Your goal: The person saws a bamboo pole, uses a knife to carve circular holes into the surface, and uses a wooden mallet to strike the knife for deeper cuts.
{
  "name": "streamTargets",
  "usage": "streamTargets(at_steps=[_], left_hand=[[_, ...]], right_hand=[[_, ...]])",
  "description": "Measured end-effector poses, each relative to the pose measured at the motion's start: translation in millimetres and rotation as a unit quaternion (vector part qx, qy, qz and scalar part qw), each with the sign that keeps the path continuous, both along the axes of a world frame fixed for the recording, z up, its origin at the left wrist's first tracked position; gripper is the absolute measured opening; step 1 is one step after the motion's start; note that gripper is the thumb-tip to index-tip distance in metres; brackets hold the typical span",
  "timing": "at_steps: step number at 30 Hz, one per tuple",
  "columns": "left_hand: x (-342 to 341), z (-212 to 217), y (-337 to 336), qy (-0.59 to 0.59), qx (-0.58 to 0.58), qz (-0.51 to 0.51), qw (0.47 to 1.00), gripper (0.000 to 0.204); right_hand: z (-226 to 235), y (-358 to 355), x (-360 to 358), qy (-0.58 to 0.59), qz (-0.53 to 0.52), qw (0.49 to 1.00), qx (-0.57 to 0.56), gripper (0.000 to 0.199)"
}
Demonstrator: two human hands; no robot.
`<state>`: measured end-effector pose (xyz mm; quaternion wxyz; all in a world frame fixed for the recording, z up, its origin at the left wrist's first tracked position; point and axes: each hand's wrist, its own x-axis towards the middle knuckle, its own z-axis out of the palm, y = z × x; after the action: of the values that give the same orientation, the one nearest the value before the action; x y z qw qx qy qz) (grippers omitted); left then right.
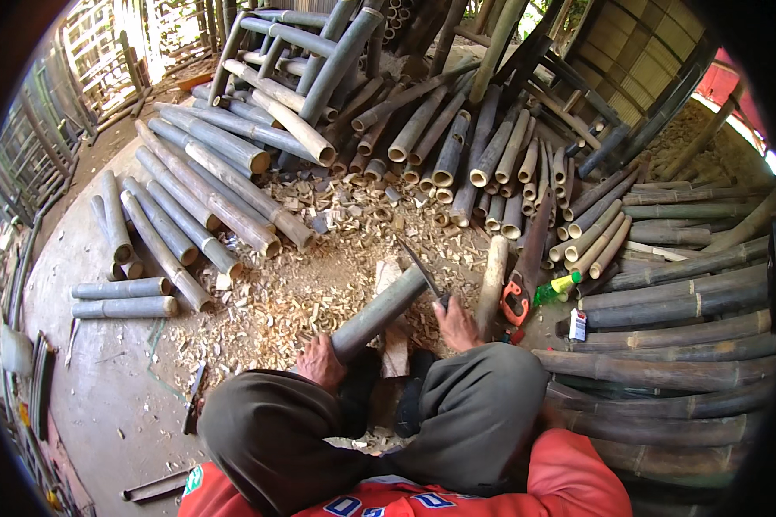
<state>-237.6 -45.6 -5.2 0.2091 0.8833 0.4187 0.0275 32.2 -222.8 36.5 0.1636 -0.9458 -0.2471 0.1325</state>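
My left hand (321,362) is wrapped round the near end of a short grey-green bamboo piece (378,314). The bamboo slants up and to the right, its far end over a pale wooden block (395,351) between my feet. In my right hand (459,327) is the dark handle of a long-bladed knife (421,269). Its blade points away and to the left, close by the bamboo's far end; whether they touch I cannot tell. Wood chips (276,323) lie all around the block.
Cut bamboo poles (211,202) lie in piles ahead and to the left, with more stacked bamboo (664,370) at my right. An orange-handled saw (517,297), a green bottle (556,289) and a small white box (577,325) sit right of my knee. A bamboo frame (297,52) stands behind.
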Motion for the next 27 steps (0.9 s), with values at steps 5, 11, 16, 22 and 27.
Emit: streamTargets(at_steps=[5,11,16,22,27], left_hand=[[-1,12,1,-0.005,-0.013,-0.007,1.0,0.052],[-9,4,5,-0.011,-0.014,0.007,1.0,0.053],[23,19,-12,-0.029,-0.046,-0.045,0.998,0.054],[-6,11,27,0.003,-0.058,-0.041,0.997,0.055],[5,19,10,-0.004,-0.073,-0.058,0.996,0.052]], right_hand=[[19,-9,1,0.067,0.134,0.986,-0.071,0.052],[21,3,-14,0.051,0.176,0.982,-0.053,0.06],[-11,-52,110,0.0,-0.14,0.99,0.017,0.06],[11,-10,15,0.017,0.206,0.978,0.001,0.049],[-8,-17,67,-0.032,-0.009,0.999,0.03,0.053]])
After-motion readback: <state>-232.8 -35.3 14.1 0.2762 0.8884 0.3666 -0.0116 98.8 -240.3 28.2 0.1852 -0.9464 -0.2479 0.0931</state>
